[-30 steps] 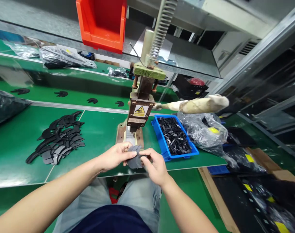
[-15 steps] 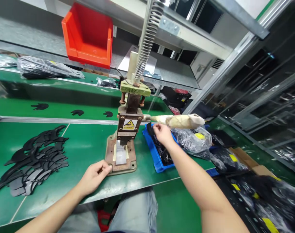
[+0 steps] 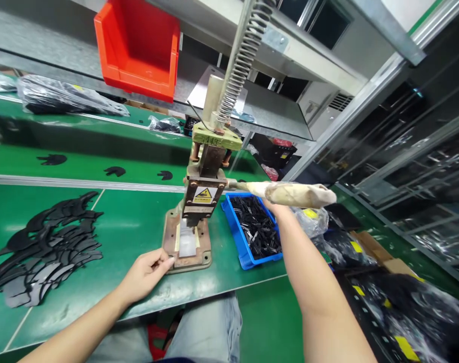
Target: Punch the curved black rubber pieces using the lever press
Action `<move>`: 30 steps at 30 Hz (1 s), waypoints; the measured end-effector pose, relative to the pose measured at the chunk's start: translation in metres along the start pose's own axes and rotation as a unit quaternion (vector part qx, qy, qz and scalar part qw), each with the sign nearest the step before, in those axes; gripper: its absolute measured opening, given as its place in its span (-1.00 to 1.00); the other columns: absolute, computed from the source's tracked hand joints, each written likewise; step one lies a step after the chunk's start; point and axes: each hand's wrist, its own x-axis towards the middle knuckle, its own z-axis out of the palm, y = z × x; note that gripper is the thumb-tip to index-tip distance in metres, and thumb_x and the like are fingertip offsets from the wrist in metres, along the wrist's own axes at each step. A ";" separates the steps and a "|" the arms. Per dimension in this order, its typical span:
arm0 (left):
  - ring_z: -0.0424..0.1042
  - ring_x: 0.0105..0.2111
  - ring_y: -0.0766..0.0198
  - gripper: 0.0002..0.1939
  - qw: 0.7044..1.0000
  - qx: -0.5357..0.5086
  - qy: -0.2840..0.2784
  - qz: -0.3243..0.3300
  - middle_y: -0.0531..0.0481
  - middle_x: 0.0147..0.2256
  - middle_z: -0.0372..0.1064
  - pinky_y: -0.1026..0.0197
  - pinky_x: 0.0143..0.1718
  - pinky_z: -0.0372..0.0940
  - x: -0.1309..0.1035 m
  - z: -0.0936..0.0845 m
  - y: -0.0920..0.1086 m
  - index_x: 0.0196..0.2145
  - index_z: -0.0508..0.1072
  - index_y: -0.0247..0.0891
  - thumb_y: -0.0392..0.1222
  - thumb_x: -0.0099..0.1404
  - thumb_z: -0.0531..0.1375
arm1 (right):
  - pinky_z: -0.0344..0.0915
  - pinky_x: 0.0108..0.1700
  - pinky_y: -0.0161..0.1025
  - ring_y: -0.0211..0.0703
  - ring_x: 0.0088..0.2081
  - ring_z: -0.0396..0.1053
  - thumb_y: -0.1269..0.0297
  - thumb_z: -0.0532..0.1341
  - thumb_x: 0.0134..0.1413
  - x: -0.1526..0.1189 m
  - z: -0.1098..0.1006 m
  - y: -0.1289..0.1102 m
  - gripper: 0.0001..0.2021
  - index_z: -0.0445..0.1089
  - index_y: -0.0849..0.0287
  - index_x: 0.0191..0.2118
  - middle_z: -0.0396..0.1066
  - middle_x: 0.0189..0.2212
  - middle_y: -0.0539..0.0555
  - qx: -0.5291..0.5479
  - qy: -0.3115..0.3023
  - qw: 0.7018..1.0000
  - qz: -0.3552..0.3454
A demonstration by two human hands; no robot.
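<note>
My left hand [image 3: 148, 275] rests on the green worktable by the near-left corner of a hand press [image 3: 204, 196]. Its fingers are curled with the thumb against them, touching the edge of the press base [image 3: 169, 234], and nothing shows in them. My right hand [image 3: 274, 205] is beyond the press's wrapped handle [image 3: 289, 192], which hides its fingers; whether it holds anything cannot be seen. Just left of my right wrist stands a blue bin [image 3: 239, 237] full of small black parts [image 3: 257, 227]. A pale block [image 3: 187, 244] lies in the press base under the ram.
Curved black pieces [image 3: 51, 247] are heaped on the table at the left. Several flat black pieces, one a notched disc [image 3: 115, 171], lie on the green strip behind. A red bin [image 3: 138, 55] sits on the shelf above. Bagged parts [image 3: 406, 307] fill the right side.
My right hand has moved right and away from over the blue bin, behind the handle. A dark piece in its fingers earlier is now out of sight. My left hand has stayed put.
</note>
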 end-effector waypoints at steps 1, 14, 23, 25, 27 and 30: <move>0.25 -0.46 0.30 -0.60 1.000 -0.003 0.001 -0.002 0.11 -0.50 0.26 0.26 -0.36 0.15 0.000 0.000 0.000 -0.46 0.34 -0.21 0.07 0.47 0.15 | 0.49 0.10 0.00 -0.10 0.05 0.46 0.04 0.23 0.31 -0.015 0.006 0.001 -0.61 0.39 0.16 0.12 0.43 0.10 0.15 -0.013 -0.047 0.999 0.000; 0.23 -0.45 0.30 -0.64 1.000 -0.019 0.011 -0.002 0.11 -0.50 0.24 0.26 -0.36 0.15 -0.006 0.005 -0.005 -0.44 0.36 -0.21 0.05 0.45 0.19 | 0.47 0.14 0.04 -0.09 0.08 0.45 0.04 0.23 0.31 -0.099 0.041 -0.019 -0.61 0.40 0.16 0.12 0.44 0.10 0.15 -0.151 -0.162 0.975 0.014; 0.22 -0.48 0.31 -0.61 0.999 -0.032 0.022 -0.004 0.12 -0.52 0.24 0.26 -0.40 0.14 -0.004 0.006 0.000 -0.46 0.34 -0.21 0.08 0.43 0.20 | 0.43 0.18 0.07 -0.07 0.11 0.43 0.03 0.21 0.32 -0.110 0.018 -0.023 -0.59 0.38 0.15 0.14 0.42 0.13 0.16 -0.187 -0.084 0.978 0.021; 0.22 -0.49 0.31 -0.61 0.999 -0.034 0.028 0.001 0.12 -0.53 0.23 0.26 -0.41 0.14 -0.004 0.005 0.001 -0.46 0.35 -0.21 0.07 0.44 0.19 | 0.40 0.18 0.04 -0.07 0.10 0.42 0.03 0.14 0.37 -0.116 0.010 -0.033 -0.61 0.39 0.16 0.13 0.44 0.10 0.17 -0.194 -0.064 0.979 0.014; 0.21 -0.50 0.32 -0.62 0.998 -0.028 0.048 0.007 0.12 -0.53 0.23 0.26 -0.42 0.15 -0.005 0.003 0.007 -0.46 0.35 -0.21 0.06 0.44 0.19 | 0.35 0.15 -0.06 -0.07 0.07 0.42 0.06 0.03 0.42 -0.125 0.004 -0.049 -0.62 0.42 0.18 0.07 0.47 0.03 0.20 -0.196 -0.052 0.979 -0.008; 0.24 -0.50 0.33 -0.69 0.995 -0.008 0.093 0.042 0.11 -0.50 0.27 0.27 -0.43 0.19 -0.006 -0.001 0.029 -0.41 0.39 -0.21 -0.01 0.44 0.21 | 0.26 0.05 -0.15 -0.08 -0.01 0.41 0.06 -0.10 0.45 -0.147 0.002 -0.086 -0.58 0.46 0.14 -0.05 0.50 -0.08 0.19 -0.179 -0.063 0.978 -0.080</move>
